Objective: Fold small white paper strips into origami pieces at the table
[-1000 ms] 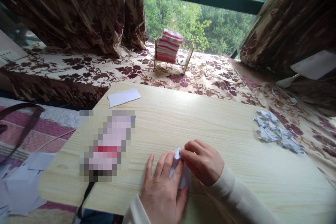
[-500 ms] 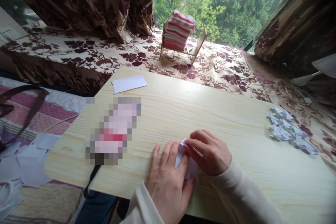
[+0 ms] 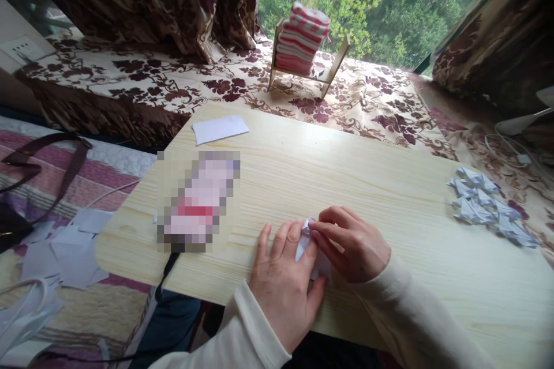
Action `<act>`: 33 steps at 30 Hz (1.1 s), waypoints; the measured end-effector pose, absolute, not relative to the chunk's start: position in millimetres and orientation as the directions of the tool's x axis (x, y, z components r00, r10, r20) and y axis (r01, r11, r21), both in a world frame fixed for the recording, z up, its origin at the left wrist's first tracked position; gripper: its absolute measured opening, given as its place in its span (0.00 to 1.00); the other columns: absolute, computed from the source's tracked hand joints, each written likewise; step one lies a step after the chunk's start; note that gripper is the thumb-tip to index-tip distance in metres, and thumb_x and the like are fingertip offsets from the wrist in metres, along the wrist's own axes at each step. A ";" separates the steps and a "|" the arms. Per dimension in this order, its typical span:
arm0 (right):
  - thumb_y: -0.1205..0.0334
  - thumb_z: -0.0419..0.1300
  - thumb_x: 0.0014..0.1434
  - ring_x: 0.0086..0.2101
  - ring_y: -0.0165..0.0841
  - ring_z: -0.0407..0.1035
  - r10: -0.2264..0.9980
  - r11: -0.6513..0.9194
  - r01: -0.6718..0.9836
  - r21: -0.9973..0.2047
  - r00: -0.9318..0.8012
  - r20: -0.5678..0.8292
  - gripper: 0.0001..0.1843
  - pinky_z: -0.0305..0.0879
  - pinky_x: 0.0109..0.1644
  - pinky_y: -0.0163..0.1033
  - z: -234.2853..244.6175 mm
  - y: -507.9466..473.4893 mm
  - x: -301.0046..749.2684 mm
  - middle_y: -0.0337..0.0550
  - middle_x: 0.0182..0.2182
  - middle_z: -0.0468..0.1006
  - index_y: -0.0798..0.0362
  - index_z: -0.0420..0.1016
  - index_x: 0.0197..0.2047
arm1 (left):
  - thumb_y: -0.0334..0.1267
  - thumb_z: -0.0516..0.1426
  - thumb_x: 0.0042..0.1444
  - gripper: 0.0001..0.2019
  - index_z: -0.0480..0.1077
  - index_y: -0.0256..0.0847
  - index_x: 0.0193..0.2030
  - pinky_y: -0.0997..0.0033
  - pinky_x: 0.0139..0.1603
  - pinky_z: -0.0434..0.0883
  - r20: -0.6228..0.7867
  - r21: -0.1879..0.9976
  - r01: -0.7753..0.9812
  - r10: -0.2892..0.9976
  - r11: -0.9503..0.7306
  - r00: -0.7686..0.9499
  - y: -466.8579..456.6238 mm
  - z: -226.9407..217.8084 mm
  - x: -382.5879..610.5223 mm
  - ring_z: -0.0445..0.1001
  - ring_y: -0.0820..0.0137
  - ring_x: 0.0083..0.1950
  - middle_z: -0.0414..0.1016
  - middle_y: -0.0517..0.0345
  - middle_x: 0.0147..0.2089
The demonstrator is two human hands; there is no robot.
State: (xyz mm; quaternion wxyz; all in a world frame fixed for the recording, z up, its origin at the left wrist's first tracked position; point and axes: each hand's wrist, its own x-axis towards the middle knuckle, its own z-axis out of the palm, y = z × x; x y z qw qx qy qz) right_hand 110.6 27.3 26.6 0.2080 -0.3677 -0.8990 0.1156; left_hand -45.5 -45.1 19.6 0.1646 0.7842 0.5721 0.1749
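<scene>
A small piece of white paper, partly folded, lies on the light wooden table under both hands. My left hand rests palm down over it and holds it against the tabletop, its fingers stretched forward and its thumb at the near edge. At the paper's far tip, my right hand pinches a small fold between thumb and index finger, its other fingers curled. Much of the paper is hidden beneath the fingers.
Several folded paper pieces sit at the table's right edge. A pixelated phone-like object with a black cable lies left, near a white paper strip. Loose paper sheets cover part of the bed. Striped cloths stand on a rack.
The whole view has shifted slightly, so things sit a little further right and higher. Both hands keep the same hold on the paper, with hardly any finger movement.
</scene>
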 end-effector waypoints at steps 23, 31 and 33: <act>0.78 0.47 0.54 0.37 0.34 0.69 0.650 0.759 0.512 -0.402 -0.622 0.436 0.25 0.72 0.36 0.36 12.9 20.0 130.7 0.51 0.38 0.71 0.55 0.64 0.54 | 0.57 0.51 0.54 0.25 0.68 0.47 0.54 0.52 0.61 0.47 0.456 0.134 0.910 0.840 -0.392 0.295 -39.5 -16.8 -45.3 0.62 0.59 0.58 0.71 0.48 0.53; 0.76 0.48 0.57 0.34 0.34 0.71 0.619 0.785 0.510 -0.352 -0.619 0.483 0.20 0.73 0.34 0.35 9.1 18.9 130.0 0.52 0.36 0.73 0.56 0.64 0.52 | 0.52 0.52 0.55 0.23 0.68 0.41 0.53 0.53 0.60 0.50 0.504 0.021 0.882 0.767 -0.470 0.397 -37.9 -18.8 -52.2 0.64 0.58 0.56 0.73 0.48 0.52; 0.75 0.48 0.57 0.34 0.34 0.71 0.620 0.784 0.508 -0.358 -0.613 0.489 0.20 0.73 0.33 0.35 7.1 16.9 128.7 0.52 0.36 0.74 0.56 0.64 0.52 | 0.52 0.52 0.56 0.23 0.69 0.40 0.52 0.53 0.61 0.50 0.526 0.049 0.887 0.767 -0.459 0.368 -38.3 -22.8 -51.2 0.64 0.59 0.57 0.73 0.48 0.52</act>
